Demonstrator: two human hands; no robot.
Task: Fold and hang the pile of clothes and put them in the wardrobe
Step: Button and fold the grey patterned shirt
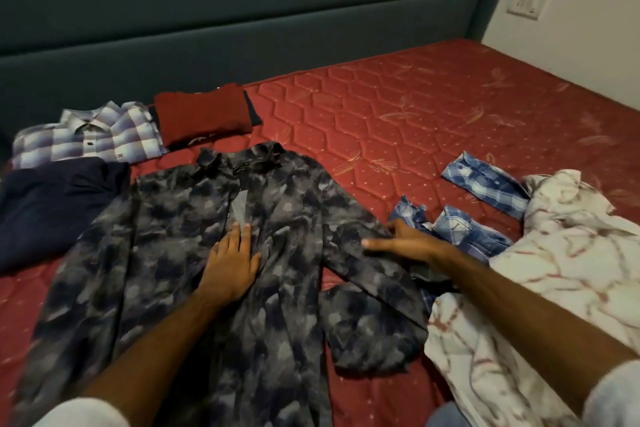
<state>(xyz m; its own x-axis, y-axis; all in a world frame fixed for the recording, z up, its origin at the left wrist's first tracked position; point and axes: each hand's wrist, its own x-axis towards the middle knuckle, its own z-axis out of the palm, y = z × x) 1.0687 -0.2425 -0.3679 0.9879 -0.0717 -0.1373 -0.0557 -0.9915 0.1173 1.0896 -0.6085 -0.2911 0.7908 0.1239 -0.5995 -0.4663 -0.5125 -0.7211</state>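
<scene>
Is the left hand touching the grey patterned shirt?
Touching. The head view shows the left hand lying flat, fingers straight, on the front of the grey patterned shirt, with no gap visible.

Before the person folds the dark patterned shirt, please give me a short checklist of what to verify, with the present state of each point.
1. Dark patterned shirt lies spread on the mattress, collar away from the person: ok.
2. Left hand rests flat on the shirt's middle: ok.
3. Right hand is at the shirt's right sleeve; firm grip: cannot tell.
4. Fabric smooth: not ok, wrinkles show.
5. Right side free: not ok, the blue checked shirt and white printed cloth lie against the sleeve.
6. Folded checked shirt, red garment and navy garment sit apart at the left: ok.
</scene>
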